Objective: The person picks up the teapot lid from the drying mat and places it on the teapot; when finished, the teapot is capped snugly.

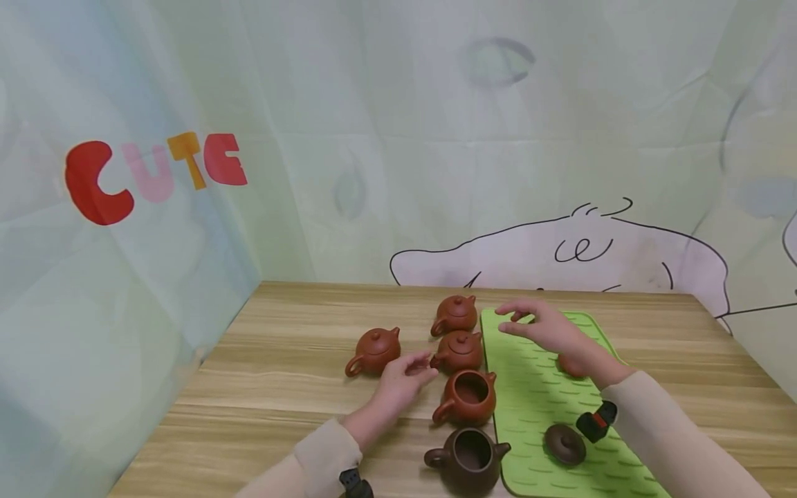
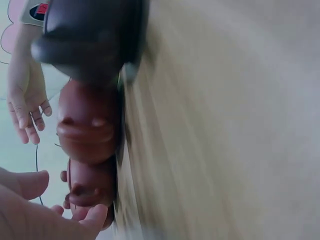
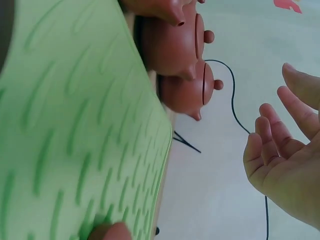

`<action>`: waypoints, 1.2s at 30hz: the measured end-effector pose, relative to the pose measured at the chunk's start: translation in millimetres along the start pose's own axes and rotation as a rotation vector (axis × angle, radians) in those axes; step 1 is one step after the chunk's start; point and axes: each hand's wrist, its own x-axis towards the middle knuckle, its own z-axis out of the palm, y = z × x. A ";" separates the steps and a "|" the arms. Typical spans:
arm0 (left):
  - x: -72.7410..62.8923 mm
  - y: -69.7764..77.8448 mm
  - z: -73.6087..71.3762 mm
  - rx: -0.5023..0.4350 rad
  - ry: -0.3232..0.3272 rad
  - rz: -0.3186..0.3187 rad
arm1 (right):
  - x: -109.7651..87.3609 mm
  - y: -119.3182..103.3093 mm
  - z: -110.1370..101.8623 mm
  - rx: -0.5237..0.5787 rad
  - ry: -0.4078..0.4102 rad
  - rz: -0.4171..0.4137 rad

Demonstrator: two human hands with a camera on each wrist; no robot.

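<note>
The left hand, thumb and fingers apart, is beside a lidded red-clay teapot on the surface, contact unclear. The right hand hovers over a green mat, fingers parted, empty. A sideways nudge could knock this pot against the adjacent lidless teapot.

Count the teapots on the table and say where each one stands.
5. Left of the green mat, back to front: a far lidded teapot, a second lidded teapot, an open reddish teapot and an open dark teapot. Left of that row: a third lidded teapot.
</note>
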 end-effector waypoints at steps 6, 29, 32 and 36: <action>-14.3 -0.4 -1.3 -0.048 -0.050 0.000 | -25.3 9.7 -10.8 -0.044 0.050 -0.063; -37.4 -7.9 0.2 -0.105 -0.156 -0.060 | -62.1 79.9 -28.6 -0.042 0.148 0.114; -37.9 -9.0 1.6 -0.115 -0.167 -0.066 | -62.8 85.0 -28.5 -0.033 0.145 0.146; -38.9 -10.5 3.4 -0.124 -0.171 -0.069 | -62.9 91.3 -28.6 -0.025 0.137 0.172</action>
